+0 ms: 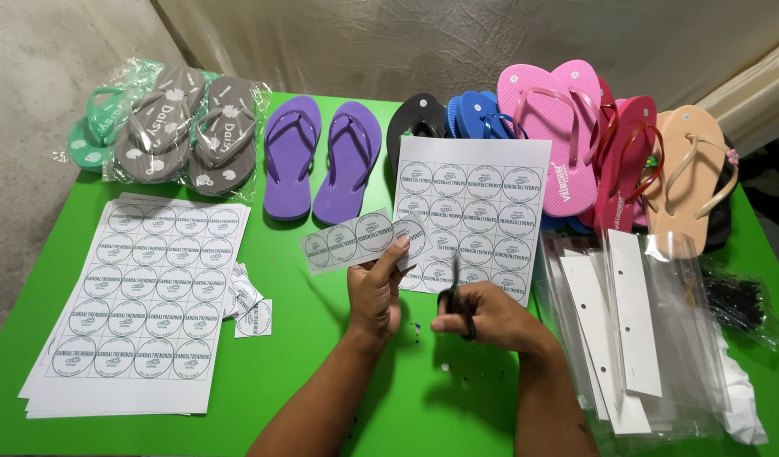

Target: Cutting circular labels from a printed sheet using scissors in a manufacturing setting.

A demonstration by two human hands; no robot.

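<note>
While the left hand [375, 292] pinches a cut strip of round paper labels [361, 239] between thumb and fingers, holding it raised and slightly tilted above the green table [305, 364], the right hand [484, 316] is curled through the handles of black scissors [457, 298], blades pointing up toward the strip's right end; whether the blades are parted cannot be told. Behind the strip lies a single printed label sheet [483, 211], its lower left corner partly hidden by the hands. A thicker stack of label sheets [140, 300] sits well to the left, with a few cut label scraps [247, 306] just beside its right edge. Along the far edge of the table: a bagged bundle of grey and green flip-flops [165, 127], a purple pair [322, 156] lying flat side by side, one black sandal [415, 123], blue ones [478, 114], pink and red ones [576, 135] leaning together, and a beige sandal [690, 173] at far right. Clear plastic sleeves with white card inserts [635, 330] are piled near the right hand. A small bag of black fasteners [741, 305] rests beyond them. Tiny dark specks dot the table below the hands.
</note>
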